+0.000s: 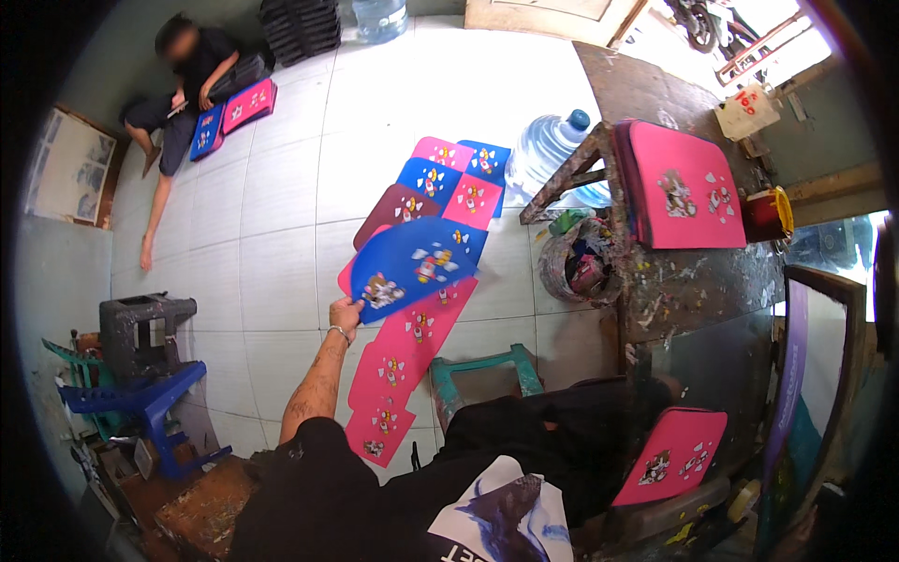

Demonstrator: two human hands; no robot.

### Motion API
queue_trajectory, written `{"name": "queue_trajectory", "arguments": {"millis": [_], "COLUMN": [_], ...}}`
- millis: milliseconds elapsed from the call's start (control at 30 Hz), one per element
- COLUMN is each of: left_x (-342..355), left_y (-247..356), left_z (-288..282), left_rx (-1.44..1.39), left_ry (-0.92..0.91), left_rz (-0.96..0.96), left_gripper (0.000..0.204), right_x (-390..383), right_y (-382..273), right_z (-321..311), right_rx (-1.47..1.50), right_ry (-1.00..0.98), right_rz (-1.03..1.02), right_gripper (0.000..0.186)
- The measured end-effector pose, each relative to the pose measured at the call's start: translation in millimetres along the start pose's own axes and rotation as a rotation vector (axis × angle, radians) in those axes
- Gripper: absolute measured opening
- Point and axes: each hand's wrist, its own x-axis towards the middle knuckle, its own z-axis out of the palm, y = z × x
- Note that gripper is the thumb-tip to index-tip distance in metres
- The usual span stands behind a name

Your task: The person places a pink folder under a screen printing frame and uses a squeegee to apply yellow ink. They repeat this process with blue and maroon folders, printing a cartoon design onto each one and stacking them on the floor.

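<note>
My left hand [346,312] pinches the edge of a blue felt-like sheet [398,258] printed with small cartoon figures, holding it over a long overlapping spread of similar pink [405,351], blue [419,175] and maroon [388,201] pieces on the white tiled floor [281,225]. The held sheet covers part of the spread. My right hand is not in view. A stack of printed pink pieces with darker ones beneath [693,164] lies on the stained wooden bench at right, and another pink piece [670,450] rests lower down beside me.
A seated person [192,66] is beside folded pieces [248,103] at upper left. A water jug [548,155], bin [576,262] and teal stool [487,361] border the spread. The wooden bench [646,300] runs along the right; plastic stools [140,403] stand at left.
</note>
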Motion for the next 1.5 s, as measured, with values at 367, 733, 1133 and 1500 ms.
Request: {"name": "queue_trajectory", "arguments": {"millis": [367, 733, 1133, 1500], "left_x": [50, -95, -623, -488], "left_y": [-115, 20, -9, 109], "left_z": [-89, 127, 434, 512], "left_rx": [0.467, 0.538, 0.653, 0.877], "left_ry": [0.798, 0.050, -2.344, -1.994], "left_rz": [-0.550, 0.679, 1.971, 1.918], "left_gripper": [0.073, 0.030, 0.060, 0.058], "right_x": [25, 1, 41, 61], "right_y": [158, 81, 13, -8], "right_z": [13, 53, 0, -26], "right_rx": [0.062, 0.077, -0.062, 0.058], "right_ry": [0.080, -0.149, 0.019, -0.055], "right_rz": [-0.126, 0.053, -0.093, 0.074], "right_gripper": [0.042, 0.049, 0.064, 0.072]}}
